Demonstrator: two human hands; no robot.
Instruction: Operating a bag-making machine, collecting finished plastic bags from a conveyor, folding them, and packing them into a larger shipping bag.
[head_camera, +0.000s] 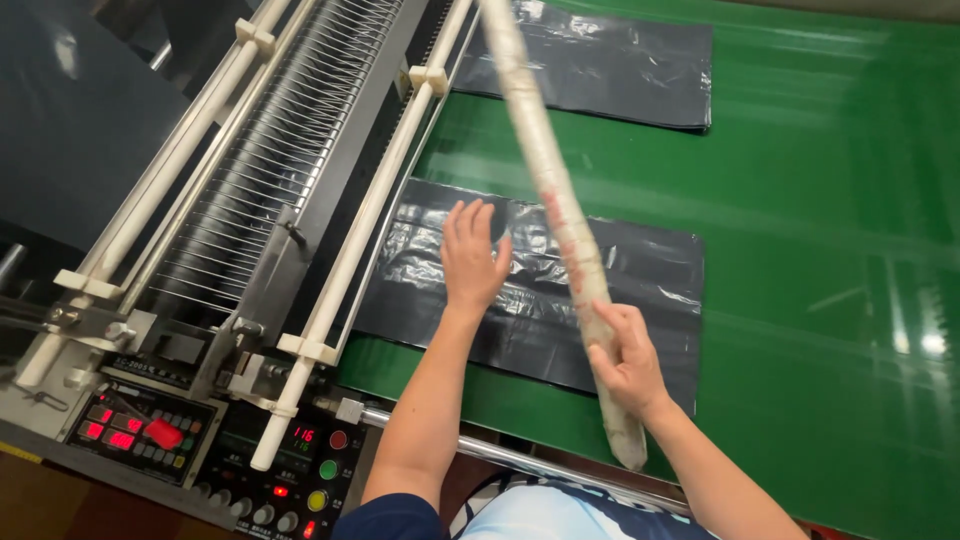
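Note:
My left hand (471, 254) lies flat with fingers spread on a stack of black plastic bags (640, 268) that rests on the green belt (820, 250). My right hand (625, 360) grips a long, worn, pale stick (545, 160) near its lower end. The stick slants up and away over the bag stack toward the top of the view. Its lower tip points back at my body.
A second stack of black bags (600, 60) lies farther along the belt. To the left stands the machine with white rollers (375, 195), a row of thin wires (270, 150) and a control panel (150, 430) with red displays and coloured buttons. A metal rail (520, 460) edges the belt.

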